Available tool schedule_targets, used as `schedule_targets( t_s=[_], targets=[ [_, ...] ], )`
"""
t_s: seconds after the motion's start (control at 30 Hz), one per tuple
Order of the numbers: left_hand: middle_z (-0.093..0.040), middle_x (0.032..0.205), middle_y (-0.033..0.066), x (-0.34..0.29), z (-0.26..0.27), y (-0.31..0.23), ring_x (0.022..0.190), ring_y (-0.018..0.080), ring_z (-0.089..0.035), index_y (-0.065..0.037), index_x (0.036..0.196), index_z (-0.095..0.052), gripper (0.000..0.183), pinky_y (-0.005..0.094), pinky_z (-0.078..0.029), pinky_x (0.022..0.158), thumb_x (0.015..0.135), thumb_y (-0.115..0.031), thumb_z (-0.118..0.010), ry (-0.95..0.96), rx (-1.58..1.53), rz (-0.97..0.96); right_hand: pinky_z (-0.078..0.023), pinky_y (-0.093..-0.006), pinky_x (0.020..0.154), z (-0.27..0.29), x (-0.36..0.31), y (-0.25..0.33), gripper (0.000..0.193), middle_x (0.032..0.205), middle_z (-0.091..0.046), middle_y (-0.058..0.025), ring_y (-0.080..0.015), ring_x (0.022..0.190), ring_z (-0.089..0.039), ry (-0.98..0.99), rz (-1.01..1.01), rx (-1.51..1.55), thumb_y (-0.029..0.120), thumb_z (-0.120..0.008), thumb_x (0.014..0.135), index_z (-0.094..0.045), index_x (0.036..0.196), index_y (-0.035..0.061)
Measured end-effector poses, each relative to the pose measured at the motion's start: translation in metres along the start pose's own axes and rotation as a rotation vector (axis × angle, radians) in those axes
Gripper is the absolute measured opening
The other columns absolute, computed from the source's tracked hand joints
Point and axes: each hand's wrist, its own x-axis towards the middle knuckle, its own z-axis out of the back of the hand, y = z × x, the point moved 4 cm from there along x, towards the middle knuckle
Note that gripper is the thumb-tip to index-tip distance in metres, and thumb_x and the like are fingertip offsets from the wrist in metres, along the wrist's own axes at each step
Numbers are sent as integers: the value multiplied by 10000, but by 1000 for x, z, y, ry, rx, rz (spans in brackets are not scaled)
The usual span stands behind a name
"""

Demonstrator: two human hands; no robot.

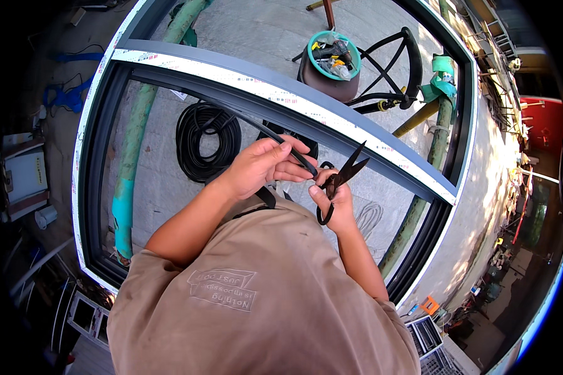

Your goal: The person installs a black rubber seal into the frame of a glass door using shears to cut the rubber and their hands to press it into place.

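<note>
My left hand [256, 167] pinches a black rubber sealing strip [259, 127] between thumb and fingers. The strip runs up and left along the inner edge of a dark window frame [228, 70], and its end reaches down toward my right hand [340, 211]. In that hand is a pair of dark scissors [341, 177], blades parted and pointing up and to the right, away from the strip. Whether my right fingertips also touch the strip's end I cannot tell. A coil of black strip [189, 147] lies on the ground left of my left hand.
The frame rests on green pipes [137, 125] and surrounds me. Beyond its crossbar, a turquoise basin [314, 44] of tools sits on a stool [325, 83], beside a black metal stand [410, 65]. A pale cord coil [370, 215] lies right of my right forearm.
</note>
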Motion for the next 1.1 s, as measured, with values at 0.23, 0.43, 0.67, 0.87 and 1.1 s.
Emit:
schedule_targets(
  t_s=[0.23, 0.43, 0.67, 0.87, 1.1],
  targets=[
    [-707, 1337, 299, 4, -13, -31, 1101, 324, -790, 17, 1359, -574, 432, 426, -646, 978, 1200, -355, -422, -31, 94, -116, -511, -395, 1032, 5, 10, 2, 244, 1134, -683, -107, -209, 1106, -675, 132, -33, 55, -1, -769, 954, -558, 1039, 86],
    [-719, 1318, 291, 2, -19, -48, 1099, 346, -794, 2, 1351, -563, 410, 428, -660, 950, 1198, -353, -425, -29, 30, -216, -509, -365, 1006, 33, -2, -26, 230, 1076, -701, -65, -181, 1068, -666, 85, -85, -185, 26, -825, 920, -626, 1032, 57],
    [-704, 1337, 293, -1, -22, -77, 1107, 367, -791, -34, 1394, -526, 378, 444, -679, 939, 1211, -313, -347, 79, -165, -387, -506, -313, 866, 57, -33, -61, 252, 935, -668, -30, -126, 891, -594, -55, -143, -252, 80, -856, 897, -650, 1034, 27],
    [-701, 1340, 286, -2, -22, -72, 1106, 341, -790, -11, 1352, -551, 414, 438, -660, 965, 1207, -358, -378, 60, -103, -353, -515, -322, 872, 117, -77, -43, 229, 942, -695, -19, -156, 889, -632, -243, -170, -454, 87, -854, 906, -665, 1022, 33],
    [-695, 1342, 250, -1, -6, -47, 1114, 298, -783, -10, 1362, -545, 351, 404, -659, 976, 1208, -287, -394, -69, -79, -232, -506, -319, 778, 171, -123, 40, 388, 904, -648, -56, -163, 853, -646, -365, 97, -25, 317, -877, 935, -622, 1064, 54]
  ],
)
